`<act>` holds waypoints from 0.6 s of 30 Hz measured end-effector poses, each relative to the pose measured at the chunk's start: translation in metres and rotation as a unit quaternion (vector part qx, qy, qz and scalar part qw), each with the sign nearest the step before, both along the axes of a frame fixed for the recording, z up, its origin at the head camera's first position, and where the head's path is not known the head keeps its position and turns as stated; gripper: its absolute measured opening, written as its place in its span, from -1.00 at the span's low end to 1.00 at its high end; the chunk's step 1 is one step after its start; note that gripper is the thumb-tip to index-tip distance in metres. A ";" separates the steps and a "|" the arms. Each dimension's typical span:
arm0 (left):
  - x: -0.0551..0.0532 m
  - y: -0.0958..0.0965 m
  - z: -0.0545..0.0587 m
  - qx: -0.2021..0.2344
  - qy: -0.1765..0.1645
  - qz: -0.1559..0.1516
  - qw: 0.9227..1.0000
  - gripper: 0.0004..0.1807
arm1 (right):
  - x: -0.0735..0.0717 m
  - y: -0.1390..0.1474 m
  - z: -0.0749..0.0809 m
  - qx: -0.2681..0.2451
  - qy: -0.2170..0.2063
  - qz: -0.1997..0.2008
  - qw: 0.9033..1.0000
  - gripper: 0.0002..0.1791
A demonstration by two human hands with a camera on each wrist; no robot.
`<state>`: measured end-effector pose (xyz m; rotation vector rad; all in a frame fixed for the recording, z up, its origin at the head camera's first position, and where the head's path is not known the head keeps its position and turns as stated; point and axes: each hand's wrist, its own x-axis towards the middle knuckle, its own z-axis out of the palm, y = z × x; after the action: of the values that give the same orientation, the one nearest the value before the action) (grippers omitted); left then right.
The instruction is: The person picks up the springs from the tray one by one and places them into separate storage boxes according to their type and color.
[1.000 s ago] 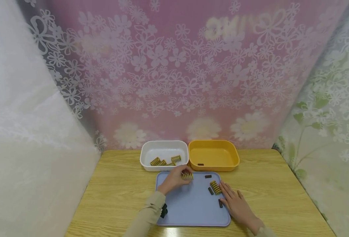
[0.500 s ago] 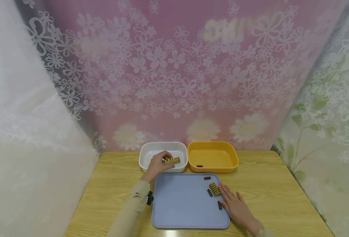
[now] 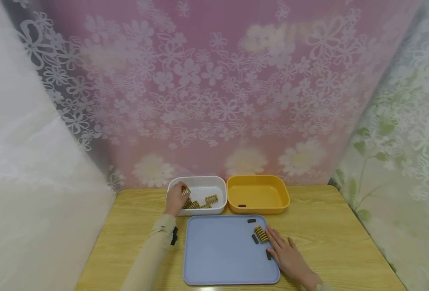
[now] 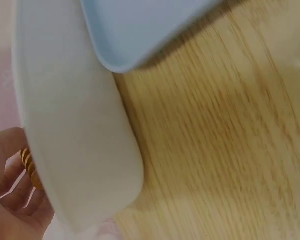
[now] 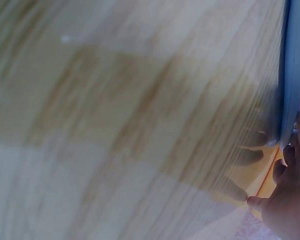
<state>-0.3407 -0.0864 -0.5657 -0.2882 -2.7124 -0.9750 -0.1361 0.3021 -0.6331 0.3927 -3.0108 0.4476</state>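
My left hand (image 3: 176,199) is over the left end of the white bin (image 3: 219,186), pinching a yellow coil spring (image 3: 186,190) between thumb and fingers. In the left wrist view the same spring (image 4: 29,162) shows between the fingers, beside the bin's outer wall (image 4: 80,125). Several more yellow springs (image 3: 211,199) lie in the bin. My right hand (image 3: 287,255) rests with fairly straight fingers at the right rim of the blue tray (image 3: 221,254). Its fingertips are right beside a yellow spring (image 3: 260,234). Small dark springs (image 3: 255,239) lie near it on the tray.
Right of the white bin stands a yellow bin (image 3: 259,194) with one small dark spring (image 3: 241,205) in it. Both bins sit behind the tray on the wooden table (image 3: 330,226). A flowered pink curtain (image 3: 214,101) hangs behind the table.
My left hand has carried the yellow spring from over the tray, up and left, into the white bin's left end. The right hand stays at the tray's right rim.
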 end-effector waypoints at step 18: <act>-0.016 -0.005 -0.020 -0.079 -0.087 -0.002 0.993 -0.74 | 0.001 0.003 -0.007 0.003 0.045 0.011 0.999 -0.36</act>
<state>-0.3567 -0.0910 -0.5858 -0.2483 -2.9557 -0.8236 -0.1349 0.3054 -0.6399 0.4357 -2.9238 0.4116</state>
